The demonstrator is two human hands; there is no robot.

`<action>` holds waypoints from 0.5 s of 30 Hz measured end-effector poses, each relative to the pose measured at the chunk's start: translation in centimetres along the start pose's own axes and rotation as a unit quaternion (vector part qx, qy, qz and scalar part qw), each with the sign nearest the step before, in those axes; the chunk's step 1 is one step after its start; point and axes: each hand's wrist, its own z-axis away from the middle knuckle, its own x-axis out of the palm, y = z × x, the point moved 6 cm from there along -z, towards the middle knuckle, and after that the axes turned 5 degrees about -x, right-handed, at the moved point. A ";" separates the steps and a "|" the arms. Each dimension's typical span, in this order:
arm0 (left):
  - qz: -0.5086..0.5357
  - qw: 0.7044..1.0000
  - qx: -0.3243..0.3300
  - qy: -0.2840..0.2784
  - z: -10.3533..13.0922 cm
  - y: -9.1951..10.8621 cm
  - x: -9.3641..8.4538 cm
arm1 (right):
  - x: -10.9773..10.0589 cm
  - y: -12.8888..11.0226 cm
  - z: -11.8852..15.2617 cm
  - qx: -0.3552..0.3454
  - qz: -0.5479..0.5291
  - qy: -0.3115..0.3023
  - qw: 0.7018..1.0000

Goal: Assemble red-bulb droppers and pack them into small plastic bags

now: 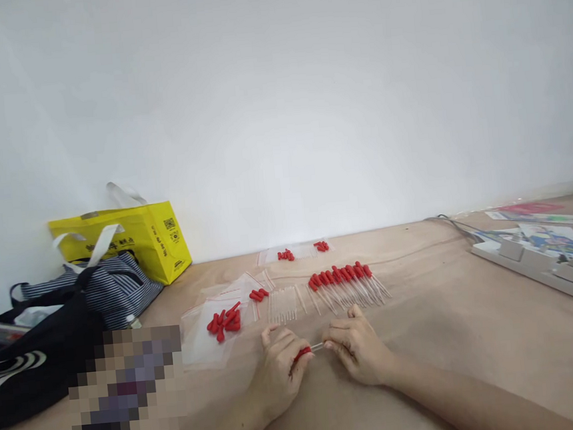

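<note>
My left hand (285, 362) is closed round a red rubber bulb (302, 353), which shows between thumb and fingers. From it a clear dropper tube (318, 347) runs across to my right hand (354, 344), whose fingers pinch its other end. The bulb and tube meet at the left fingertips; how far one sits inside the other is hidden. Beyond the hands lies a row of droppers with red bulbs (342, 277), tips pointing toward me. Left of that row are bare clear tubes (283, 303). Loose red bulbs (224, 322) rest on a clear plastic bag (202, 346).
Farther back, another bag (300, 250) carries red bulbs and tubes by the wall. At left stand a yellow bag (167, 232), a striped bag (117, 290) and a black bag (43, 357). A white power strip (537, 273) and printed sheets (554, 238) lie at right.
</note>
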 end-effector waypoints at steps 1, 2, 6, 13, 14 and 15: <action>0.000 1.000 0.005 -0.001 0.0 0.1 0.0 | 0.1 0.0 0.0 0.000 -0.001 -0.003 1.000; -0.001 1.000 0.008 -0.002 0.0 0.2 0.0 | 0.2 -0.1 0.0 0.002 0.000 -0.005 1.000; -0.006 1.000 0.006 -0.008 0.0 0.1 0.0 | 0.4 0.1 0.0 0.010 0.001 -0.020 1.000; -0.028 1.000 0.006 -0.014 -0.5 -1.0 -0.3 | 0.0 -0.1 -0.2 -0.015 0.032 -0.058 0.998; -0.037 0.999 0.002 -0.005 -0.5 -1.3 -0.4 | 0.0 0.1 -0.2 -0.002 0.036 -0.057 0.998; -0.051 0.999 -0.007 0.009 -0.6 -1.8 -0.7 | -0.1 0.6 -0.2 0.021 0.038 -0.052 0.998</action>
